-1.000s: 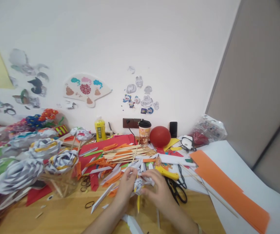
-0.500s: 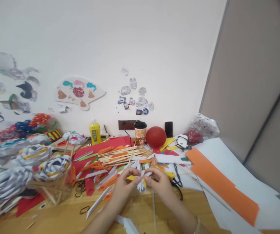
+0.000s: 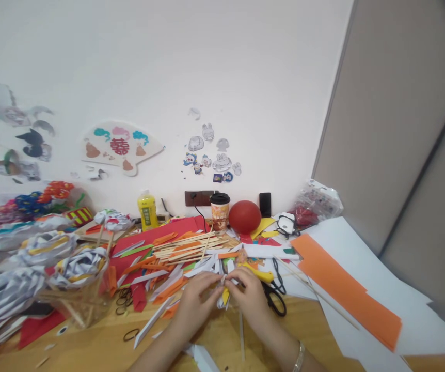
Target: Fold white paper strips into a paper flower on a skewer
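Observation:
Both hands meet at the middle front of the wooden table. My left hand is closed, its thumb and fingertips pinching a small folded-paper piece of white and yellow strips. From the other side my right hand pinches the same piece, its fingertips nearly touching the left ones. The hands hide most of the paper piece. A thin wooden stick runs down below it toward me; whether it is joined to the piece I cannot tell. Just right of my right hand lie black-handled scissors and a yellow-handled tool.
Folded paper strips and a pile of wooden sticks lie behind my hands. White rolled-paper flowers crowd the left. A yellow bottle, lidded cup and red balloon stand by the wall. Orange paper lies right.
My fingertips have come closer together on the paper piece, covering more of it. A yellow strip that stuck out at the left fingers no longer shows there. The view has shifted slightly right.

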`<state>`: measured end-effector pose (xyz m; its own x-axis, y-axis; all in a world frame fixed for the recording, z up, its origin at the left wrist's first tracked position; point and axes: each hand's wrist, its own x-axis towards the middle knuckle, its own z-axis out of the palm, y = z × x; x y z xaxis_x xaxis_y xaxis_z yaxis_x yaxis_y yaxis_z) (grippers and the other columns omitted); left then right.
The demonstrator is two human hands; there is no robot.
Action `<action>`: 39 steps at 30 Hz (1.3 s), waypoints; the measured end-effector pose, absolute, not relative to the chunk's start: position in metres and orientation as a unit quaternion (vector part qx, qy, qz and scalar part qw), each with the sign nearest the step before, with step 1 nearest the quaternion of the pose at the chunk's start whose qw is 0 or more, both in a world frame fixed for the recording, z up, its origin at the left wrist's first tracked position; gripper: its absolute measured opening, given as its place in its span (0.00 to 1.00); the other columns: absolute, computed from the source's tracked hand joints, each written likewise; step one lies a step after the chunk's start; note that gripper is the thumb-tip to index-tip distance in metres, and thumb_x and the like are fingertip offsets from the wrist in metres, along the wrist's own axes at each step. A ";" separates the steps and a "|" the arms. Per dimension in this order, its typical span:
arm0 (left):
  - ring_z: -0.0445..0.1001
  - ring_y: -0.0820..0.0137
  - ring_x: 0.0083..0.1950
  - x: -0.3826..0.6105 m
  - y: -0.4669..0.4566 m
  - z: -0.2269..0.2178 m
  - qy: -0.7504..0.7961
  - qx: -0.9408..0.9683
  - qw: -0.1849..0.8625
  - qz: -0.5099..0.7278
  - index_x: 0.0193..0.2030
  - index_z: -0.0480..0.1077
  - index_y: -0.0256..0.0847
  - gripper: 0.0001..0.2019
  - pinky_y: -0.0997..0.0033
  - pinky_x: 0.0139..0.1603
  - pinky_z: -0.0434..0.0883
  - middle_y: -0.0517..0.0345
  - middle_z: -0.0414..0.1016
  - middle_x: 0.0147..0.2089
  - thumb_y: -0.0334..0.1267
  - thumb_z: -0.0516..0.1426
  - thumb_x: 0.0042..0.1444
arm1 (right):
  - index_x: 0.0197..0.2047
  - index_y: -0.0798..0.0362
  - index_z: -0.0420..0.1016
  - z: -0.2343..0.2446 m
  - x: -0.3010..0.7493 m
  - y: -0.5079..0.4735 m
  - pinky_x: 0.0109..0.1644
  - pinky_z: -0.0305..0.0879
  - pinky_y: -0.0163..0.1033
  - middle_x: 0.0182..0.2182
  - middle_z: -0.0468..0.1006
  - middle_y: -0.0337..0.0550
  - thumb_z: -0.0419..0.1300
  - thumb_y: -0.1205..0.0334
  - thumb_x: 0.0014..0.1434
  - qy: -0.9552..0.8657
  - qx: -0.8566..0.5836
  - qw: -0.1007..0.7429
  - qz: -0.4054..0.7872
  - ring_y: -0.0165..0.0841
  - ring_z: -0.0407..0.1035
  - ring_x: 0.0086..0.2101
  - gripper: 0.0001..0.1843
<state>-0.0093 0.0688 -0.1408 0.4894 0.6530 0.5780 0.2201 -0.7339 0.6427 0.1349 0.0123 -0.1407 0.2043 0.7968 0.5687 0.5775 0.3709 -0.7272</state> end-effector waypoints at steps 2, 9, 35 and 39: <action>0.73 0.65 0.39 -0.009 0.069 -0.142 0.262 0.824 0.236 0.443 0.37 0.74 0.42 0.08 0.64 0.43 0.70 0.52 0.77 0.37 0.39 0.55 0.53 | 0.30 0.52 0.72 -0.140 0.135 0.011 0.40 0.61 0.37 0.29 0.74 0.41 0.57 0.69 0.51 -0.633 -0.546 0.543 0.080 0.34 0.66 0.34 0.04; 0.71 0.63 0.42 -0.010 0.067 -0.141 0.252 0.814 0.170 0.495 0.35 0.74 0.42 0.07 0.62 0.44 0.69 0.52 0.76 0.35 0.37 0.55 0.53 | 0.32 0.52 0.70 -0.139 0.132 0.007 0.40 0.60 0.38 0.31 0.74 0.41 0.56 0.69 0.55 -0.663 -0.538 0.521 -0.011 0.34 0.65 0.35 0.03; 0.71 0.65 0.32 -0.004 0.061 -0.131 0.314 0.814 0.280 0.400 0.24 0.71 0.41 0.09 0.68 0.34 0.67 0.55 0.74 0.27 0.39 0.54 0.51 | 0.35 0.52 0.74 -0.149 0.141 0.018 0.37 0.65 0.37 0.30 0.76 0.40 0.58 0.69 0.47 -0.609 -0.553 0.514 0.242 0.34 0.70 0.32 0.11; 0.71 0.63 0.38 -0.007 0.056 -0.132 0.268 0.877 0.184 0.353 0.34 0.72 0.42 0.10 0.64 0.41 0.67 0.51 0.75 0.34 0.38 0.50 0.55 | 0.26 0.52 0.73 -0.152 0.146 0.021 0.32 0.64 0.35 0.24 0.75 0.38 0.60 0.68 0.43 -0.562 -0.572 0.532 0.271 0.33 0.69 0.28 0.03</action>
<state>-0.0069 0.0556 -0.1324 0.6069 0.6004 0.5207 0.3411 -0.7886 0.5117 0.1465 0.0211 -0.1518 0.2205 0.9320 0.2876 0.3558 0.1977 -0.9134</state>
